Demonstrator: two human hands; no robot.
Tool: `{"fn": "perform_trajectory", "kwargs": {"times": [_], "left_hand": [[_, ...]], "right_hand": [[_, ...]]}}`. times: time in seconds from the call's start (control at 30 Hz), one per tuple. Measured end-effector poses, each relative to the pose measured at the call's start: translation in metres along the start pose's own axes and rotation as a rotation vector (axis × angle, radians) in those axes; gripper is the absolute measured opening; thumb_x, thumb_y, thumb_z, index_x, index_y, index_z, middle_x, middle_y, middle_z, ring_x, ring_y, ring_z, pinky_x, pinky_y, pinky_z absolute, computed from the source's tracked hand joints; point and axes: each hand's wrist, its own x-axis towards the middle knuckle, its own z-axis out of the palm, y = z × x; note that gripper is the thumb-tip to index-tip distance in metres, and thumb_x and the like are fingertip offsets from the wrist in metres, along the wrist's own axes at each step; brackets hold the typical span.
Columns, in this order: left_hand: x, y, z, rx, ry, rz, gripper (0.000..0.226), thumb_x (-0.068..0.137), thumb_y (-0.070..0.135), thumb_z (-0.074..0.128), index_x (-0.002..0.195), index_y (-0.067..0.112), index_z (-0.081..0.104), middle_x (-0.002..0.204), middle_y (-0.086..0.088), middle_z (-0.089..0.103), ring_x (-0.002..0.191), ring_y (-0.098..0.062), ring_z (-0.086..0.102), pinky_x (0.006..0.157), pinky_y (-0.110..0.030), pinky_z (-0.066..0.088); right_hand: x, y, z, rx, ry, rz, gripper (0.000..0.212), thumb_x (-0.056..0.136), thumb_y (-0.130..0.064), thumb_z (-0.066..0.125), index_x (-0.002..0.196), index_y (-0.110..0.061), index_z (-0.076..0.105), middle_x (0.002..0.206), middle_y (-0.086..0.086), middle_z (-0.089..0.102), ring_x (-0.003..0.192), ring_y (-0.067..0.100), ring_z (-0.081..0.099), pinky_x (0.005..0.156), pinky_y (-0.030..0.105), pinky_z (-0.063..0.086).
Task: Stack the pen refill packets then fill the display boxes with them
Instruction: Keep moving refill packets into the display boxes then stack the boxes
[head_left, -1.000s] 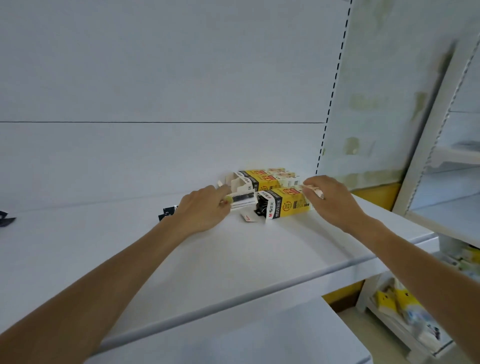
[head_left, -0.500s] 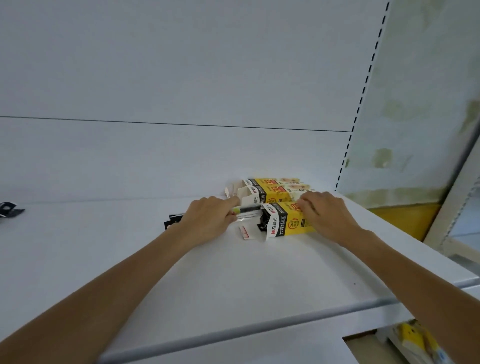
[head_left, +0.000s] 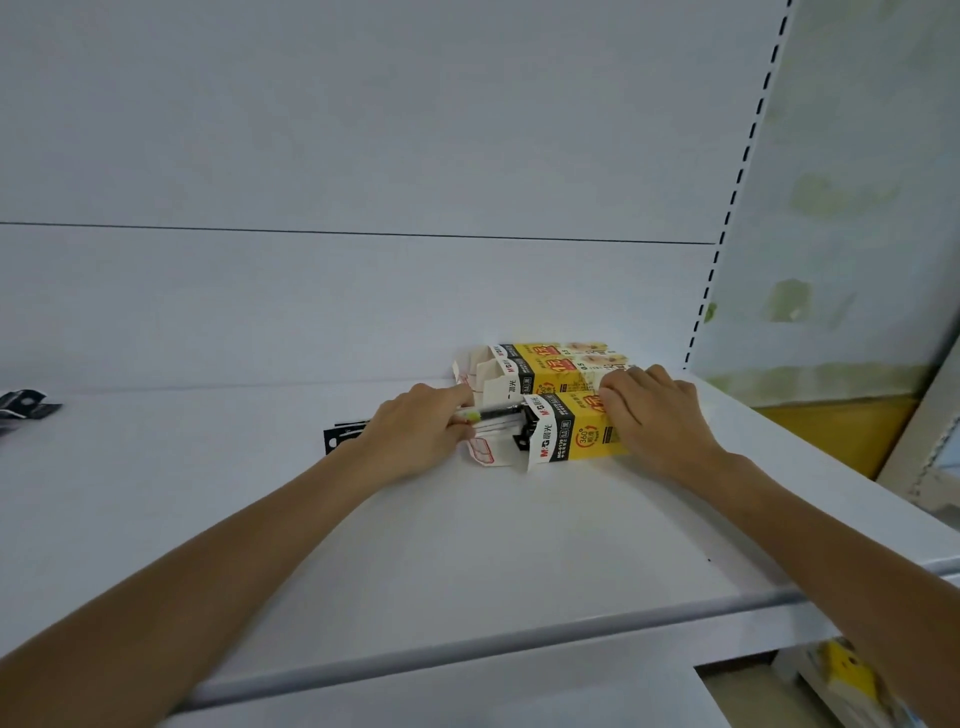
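1. The left hand (head_left: 415, 434) lies knuckles up on the white shelf (head_left: 467, 561). Its fingers are drawn together around a refill packet (head_left: 496, 414), pinching it near the end with the yellow-green tip.
2. The refill packet runs from the left hand's fingertips straight toward the right hand. Its far end is at the open mouth of the front display box (head_left: 571, 434); how deep it sits inside cannot be told.
3. The front display box lies on its side between the two hands. It is yellow with a black-and-white band at the open end. Its white end flaps (head_left: 485, 452) are folded out on the shelf just under the left hand's fingertips.
4. The right hand (head_left: 660, 415) sits on the right part of that box, with its fingers bent down over the top and clamped on it. The thumb is hidden.
5. Just beyond the fingertips of both hands, against the back panel, the rear display boxes (head_left: 550, 366) lie side by side, close behind the front one. Their open flaps also point toward the left hand's side.
6. Beside the left wrist, on its outer side, a black packet (head_left: 337, 441) lies flat on the shelf, mostly covered by the hand.
7. Well out to the left of the left hand, a black scrap (head_left: 26, 408) lies at the picture's edge.
8. Below the right forearm, under the shelf, there are blurred yellow packages (head_left: 852, 675).
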Motion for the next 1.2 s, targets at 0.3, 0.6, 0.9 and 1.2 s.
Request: {"fn": "perform_trajectory", "kwargs": {"times": [0.3,0.6,0.9,1.2], "left_hand": [[-0.003,0.005,0.001,0.073,0.067,0.123,0.022,0.094,0.031,0.049,0.108,0.015,0.055,0.095,-0.006,0.065,0.093,-0.028,0.055,0.066,-0.03,0.033],[-0.003,-0.007,-0.008,0.014,0.025,0.123,0.013,0.091,0.033,0.055,0.092,0.02,0.052,0.071,0.007,0.054,0.071,-0.021,0.044,0.064,-0.03,0.039],[-0.001,0.005,0.0,0.048,0.072,0.046,0.019,0.092,0.029,0.052,0.103,0.014,0.053,0.087,-0.009,0.058,0.087,-0.03,0.054,0.064,-0.031,0.034],[-0.004,0.014,-0.005,0.03,0.049,0.033,0.026,0.092,0.033,0.054,0.104,0.01,0.054,0.084,-0.006,0.052,0.077,-0.024,0.049,0.06,-0.028,0.034]], "right_hand": [[-0.001,-0.004,-0.002,-0.055,-0.039,-0.006,0.035,0.096,-0.022,0.02,0.108,-0.016,0.052,0.105,-0.001,0.054,0.096,0.02,0.042,0.073,0.033,0.027],[0.0,0.0,-0.001,-0.053,-0.04,-0.044,0.027,0.098,-0.018,0.029,0.107,-0.015,0.053,0.104,-0.002,0.054,0.094,0.02,0.042,0.074,0.034,0.028],[-0.004,-0.002,-0.001,-0.016,0.046,-0.072,0.03,0.093,-0.017,0.028,0.099,-0.011,0.057,0.096,0.002,0.057,0.088,0.024,0.046,0.071,0.036,0.031],[-0.001,0.001,0.002,-0.073,0.035,-0.096,0.012,0.092,-0.012,0.045,0.095,-0.011,0.057,0.095,0.002,0.056,0.085,0.024,0.046,0.067,0.034,0.027]]}}
